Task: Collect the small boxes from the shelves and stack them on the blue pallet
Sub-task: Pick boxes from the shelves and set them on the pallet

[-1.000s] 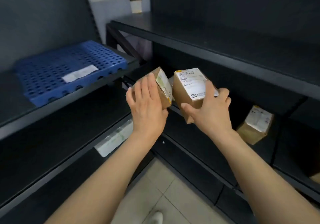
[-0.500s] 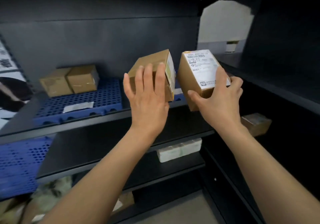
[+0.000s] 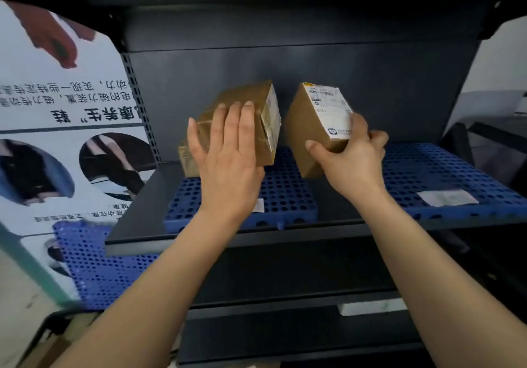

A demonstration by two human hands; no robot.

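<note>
My left hand [image 3: 225, 156] grips a brown cardboard box [image 3: 253, 111], tilted, above the left blue pallet [image 3: 288, 196] on the black shelf. Another brown box [image 3: 186, 159] sits on that pallet's back left corner, mostly hidden behind my left hand. My right hand [image 3: 352, 162] holds a second brown box with a white label [image 3: 316, 122], tilted on edge, over the gap between the left pallet and a second blue pallet [image 3: 445, 173] to the right.
A black shelf board [image 3: 137, 225] carries both pallets; lower shelves lie beneath, one with a white block [image 3: 370, 307]. A printed poster [image 3: 62, 128] stands at the left, with another blue pallet [image 3: 94, 270] leaning low beside it.
The view has swung left and closer to the shelf. Both hands have carried their boxes over the left blue pallet, near the boxes lying there.
</note>
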